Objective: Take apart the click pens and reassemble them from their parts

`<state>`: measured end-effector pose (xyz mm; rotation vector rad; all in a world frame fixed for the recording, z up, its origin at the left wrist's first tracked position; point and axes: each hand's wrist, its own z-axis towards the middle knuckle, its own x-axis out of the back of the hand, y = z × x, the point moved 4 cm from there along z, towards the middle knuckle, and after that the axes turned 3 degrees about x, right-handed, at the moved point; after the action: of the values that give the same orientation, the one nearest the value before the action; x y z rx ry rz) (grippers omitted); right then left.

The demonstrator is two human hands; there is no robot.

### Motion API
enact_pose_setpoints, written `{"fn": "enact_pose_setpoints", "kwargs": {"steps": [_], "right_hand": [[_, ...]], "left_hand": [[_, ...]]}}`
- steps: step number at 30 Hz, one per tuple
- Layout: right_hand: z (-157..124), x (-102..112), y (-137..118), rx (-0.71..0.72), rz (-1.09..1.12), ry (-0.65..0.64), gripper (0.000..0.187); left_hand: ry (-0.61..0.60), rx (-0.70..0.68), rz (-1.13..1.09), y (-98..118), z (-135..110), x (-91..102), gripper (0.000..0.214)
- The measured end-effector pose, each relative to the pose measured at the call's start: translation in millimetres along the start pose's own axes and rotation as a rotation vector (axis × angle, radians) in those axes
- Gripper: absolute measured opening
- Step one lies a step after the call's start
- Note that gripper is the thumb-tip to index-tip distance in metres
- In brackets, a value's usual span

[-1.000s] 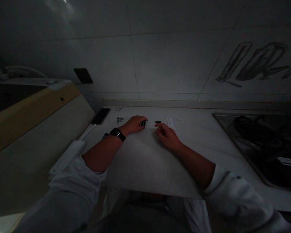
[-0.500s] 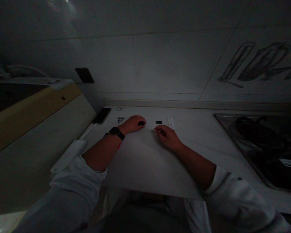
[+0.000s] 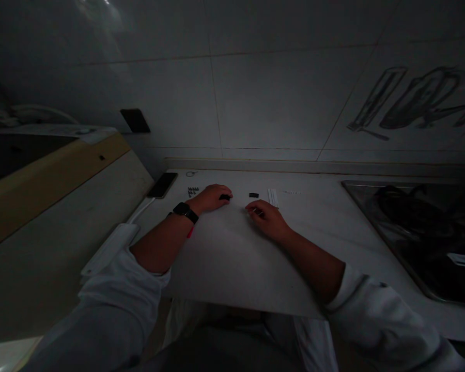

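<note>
My left hand (image 3: 216, 195), with a dark watch on its wrist, is closed on a small black block (image 3: 225, 197) just above or on the pale counter. My right hand (image 3: 265, 214) is across from it, thumb and fingers pinched together. A thin pale bit shows at those fingers, too small and dim to name. Between and beyond the hands lies another small black rectangular piece (image 3: 253, 195). Beside it, past my right hand, are white strips (image 3: 273, 197). Several small dark pieces (image 3: 192, 191) lie in rows left of my left hand.
A phone (image 3: 164, 185) lies at the back left, its cable leading to a white power strip (image 3: 110, 249). A small ring (image 3: 190, 174) sits near the wall. Tiny pale bits (image 3: 292, 192) lie farther right. A metal-rimmed sink (image 3: 366, 219) with dark things in it is at the right.
The black block has turned slightly in my left hand, and less of it shows. My right hand has barely moved.
</note>
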<state>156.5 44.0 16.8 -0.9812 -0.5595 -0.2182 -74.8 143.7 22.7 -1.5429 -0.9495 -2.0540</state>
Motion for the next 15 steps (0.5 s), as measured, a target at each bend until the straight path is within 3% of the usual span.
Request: {"fn": "enact_pose_setpoints", "kwargs": {"steps": [10,15], "right_hand": [[0,2,-3,0.028,-0.009,0.006,0.017],[0,1,1,0.029,-0.023,0.012,0.017]], "left_hand": [[0.01,0.034,0.024,4,-2,1.2,0.035],[0.045,0.029,-0.011,11,-3,15.4,0.035]]}}
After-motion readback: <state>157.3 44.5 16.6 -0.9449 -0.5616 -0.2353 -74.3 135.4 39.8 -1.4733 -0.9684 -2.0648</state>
